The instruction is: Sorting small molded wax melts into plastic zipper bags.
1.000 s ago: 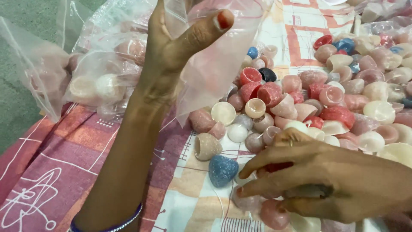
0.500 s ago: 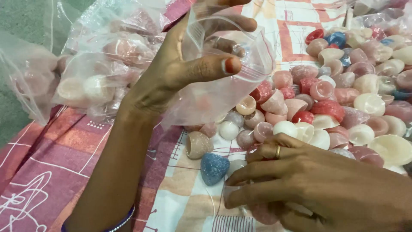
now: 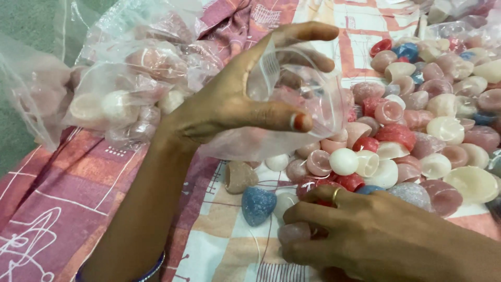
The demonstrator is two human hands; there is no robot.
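My left hand (image 3: 235, 107) is raised over the cloth and grips a small clear plastic bag (image 3: 318, 112) by its mouth, thumb on one side and fingers on the other. The bag hangs open above the near edge of a pile of small dome-shaped wax pieces (image 3: 422, 130) in pink, red, white and blue. My right hand (image 3: 370, 235), with a ring on one finger, lies low at the front of the pile. Its fingers curl around a few pieces, and a pale pink piece (image 3: 293, 232) shows at the fingertips. A blue heart-shaped piece (image 3: 258, 204) lies just left of that hand.
Several clear bags filled with pale pieces (image 3: 120, 99) are heaped at the left behind my left arm. Everything rests on a patterned pink and white cloth (image 3: 47, 209). The pile spreads to the right edge of the view.
My left hand has tipped forward and lowered, bringing the bag's mouth toward the pile. My right hand stayed at the front of the pile and closed tighter over pieces.
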